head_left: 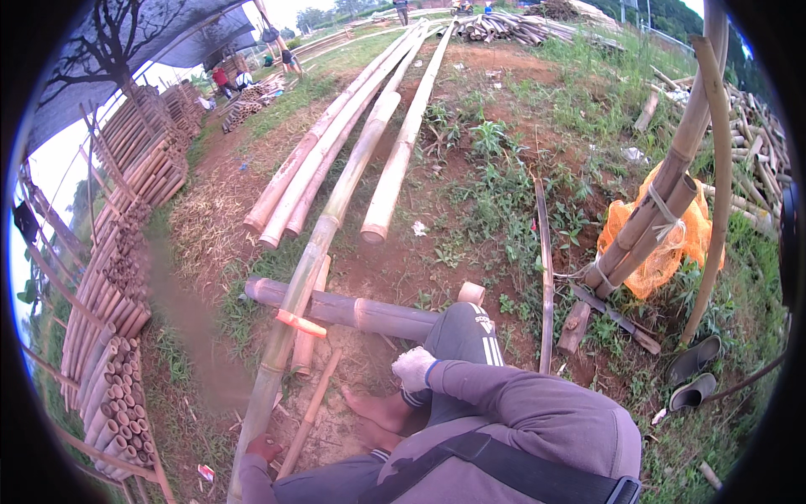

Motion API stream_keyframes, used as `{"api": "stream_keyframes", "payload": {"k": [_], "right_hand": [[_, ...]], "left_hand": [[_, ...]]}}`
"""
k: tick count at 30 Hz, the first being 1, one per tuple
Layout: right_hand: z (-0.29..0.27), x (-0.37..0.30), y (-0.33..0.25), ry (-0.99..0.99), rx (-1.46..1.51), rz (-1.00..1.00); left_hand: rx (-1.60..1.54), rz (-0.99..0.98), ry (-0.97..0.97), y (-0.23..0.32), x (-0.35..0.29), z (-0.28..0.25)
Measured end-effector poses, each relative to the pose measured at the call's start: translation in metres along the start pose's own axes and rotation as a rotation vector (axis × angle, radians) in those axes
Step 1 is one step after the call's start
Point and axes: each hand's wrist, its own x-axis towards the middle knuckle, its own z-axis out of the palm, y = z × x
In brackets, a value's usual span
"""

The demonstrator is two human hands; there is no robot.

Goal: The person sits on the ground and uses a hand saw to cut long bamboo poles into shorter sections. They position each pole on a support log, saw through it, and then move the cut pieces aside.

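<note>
A long greenish-tan bamboo pole (271, 378) runs from beside me to the far poles, lying across a thick dark bamboo log (390, 319). My bare left hand (264, 448) is closed against the pole's near part, its fingers partly hidden. Over my bent right knee, my right hand (413, 370) in a white glove is curled closed; whatever it may hold is hidden. An orange, elongated object (300, 324) sits across the pole where it meets the log; its kind is unclear. A thin bamboo stick (312, 412) leans between my left hand and my bare feet.
Several long bamboo poles (387, 189) lie ahead. Stacked bamboo (113, 395) lines the left. On the right stand tied bamboo posts (646, 223), an orange net bag (620, 227), a long blade-like strip (617, 319) and dark shoes (693, 391). People appear far off.
</note>
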Motion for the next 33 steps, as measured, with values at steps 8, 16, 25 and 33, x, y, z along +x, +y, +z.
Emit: {"api": "stream_keyframes", "payload": {"k": [8,16,25,33], "right_hand": [[-0.008,-0.002,-0.004,-0.032,-0.004,-0.003],[0.000,0.001,0.000,0.000,-0.010,-0.018],[-0.006,-0.004,-0.002,0.006,0.002,-0.018],[0.008,0.005,0.001,0.019,-0.025,-0.010]], "left_hand": [[-0.012,-0.006,-0.013,0.002,-0.005,-0.002],[-0.024,0.006,0.025,0.006,-0.007,-0.002],[-0.053,-0.011,0.015,0.012,-0.014,-0.006],[-0.075,-0.021,0.026,0.000,-0.006,-0.002]]}}
